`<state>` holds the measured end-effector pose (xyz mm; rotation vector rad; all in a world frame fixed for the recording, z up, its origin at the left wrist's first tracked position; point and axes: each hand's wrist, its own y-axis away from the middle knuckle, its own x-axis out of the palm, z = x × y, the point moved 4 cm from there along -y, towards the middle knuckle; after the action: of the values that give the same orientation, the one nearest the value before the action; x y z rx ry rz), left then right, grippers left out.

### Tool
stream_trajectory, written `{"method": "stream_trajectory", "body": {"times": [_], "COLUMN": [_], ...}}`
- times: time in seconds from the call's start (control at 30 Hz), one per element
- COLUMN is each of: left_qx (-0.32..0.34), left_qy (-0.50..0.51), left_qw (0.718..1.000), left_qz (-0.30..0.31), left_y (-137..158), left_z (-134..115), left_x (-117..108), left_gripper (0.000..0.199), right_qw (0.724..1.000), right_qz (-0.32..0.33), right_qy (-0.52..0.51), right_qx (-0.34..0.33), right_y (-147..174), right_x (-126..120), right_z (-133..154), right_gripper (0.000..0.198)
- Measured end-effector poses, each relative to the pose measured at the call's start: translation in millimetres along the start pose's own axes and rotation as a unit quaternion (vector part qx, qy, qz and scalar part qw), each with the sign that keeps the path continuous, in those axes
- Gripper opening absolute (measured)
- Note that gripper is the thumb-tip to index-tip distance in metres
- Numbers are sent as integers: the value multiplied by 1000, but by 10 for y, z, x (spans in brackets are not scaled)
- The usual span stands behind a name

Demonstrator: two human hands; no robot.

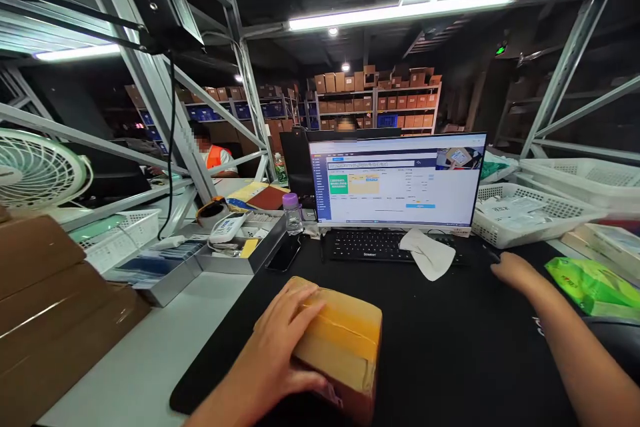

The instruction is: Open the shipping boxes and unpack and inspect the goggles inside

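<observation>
A small cardboard box (345, 340) with yellowish tape across its top is on the black desk mat (450, 347), close to me. My left hand (287, 330) grips its left part, fingers over the top and thumb down along the near side. Off to the right, my right hand (515, 272) is closed, with a small dark thing (491, 253) showing at its fingertips; I cannot make out what it is. The hand is just in front of a white basket and right of the black keyboard (370, 247). A crumpled white tissue (430, 253) lies over the keyboard's right end.
A lit monitor (395, 180) stands behind the keyboard. To the left are a phone (285, 253), a bottle with a purple cap (293, 213), grey trays (225, 257), stacked brown cartons (50, 307) and a fan (40, 170). White baskets (530, 230) and a green packet (593, 283) are right.
</observation>
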<state>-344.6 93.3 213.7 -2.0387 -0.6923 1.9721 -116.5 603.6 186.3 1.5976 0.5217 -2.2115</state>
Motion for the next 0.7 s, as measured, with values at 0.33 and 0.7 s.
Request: {"method": "stream_trajectory", "body": {"times": [0.33, 0.7], "left_qx": [-23, -15], "left_qy": [-39, 115], "left_qw": [961, 954], "left_qz": [-272, -275], "left_y": [15, -130], "left_z": [-514, -159], "left_x": [282, 117], "left_gripper": [57, 38], "right_qw": [884, 820], "right_qz": [206, 42], "right_qy": [-166, 39], "right_qx": [-385, -569], "right_y": [1981, 2427], "right_x": [-352, -86], "right_z": [1503, 1867], "right_gripper": [44, 42]}}
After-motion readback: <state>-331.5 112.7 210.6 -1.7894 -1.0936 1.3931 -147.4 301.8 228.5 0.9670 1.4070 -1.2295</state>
